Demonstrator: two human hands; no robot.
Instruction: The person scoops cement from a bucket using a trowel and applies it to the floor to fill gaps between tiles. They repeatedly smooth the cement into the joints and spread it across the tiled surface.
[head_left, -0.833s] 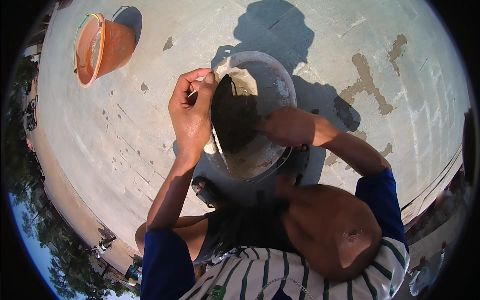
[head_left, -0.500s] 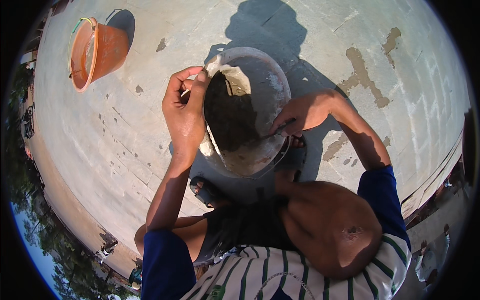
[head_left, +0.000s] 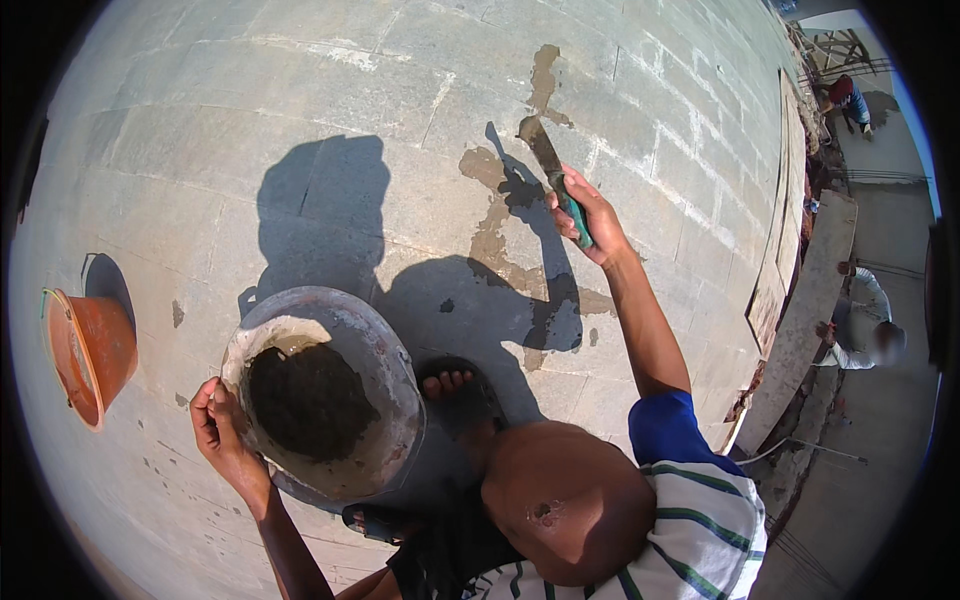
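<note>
- Nearest us, our left hand (head_left: 222, 432) grips the near-left rim of the grey metal pan (head_left: 330, 400), which rests on the paved floor (head_left: 300, 120) by our sandalled foot (head_left: 452, 388), dark wet mortar (head_left: 308, 400) inside.
- Our right hand (head_left: 592, 218) has left the pan since half a second ago. It is now raised to the right, clenched on the green handle of a trowel (head_left: 552, 170).
- We judge a scoop has just been lifted out for spreading.
- Wet patches (head_left: 500, 230) stain the floor beyond.
- Far left, an orange bucket (head_left: 88, 352) stands unlabelled; no signs or packages show.
</note>
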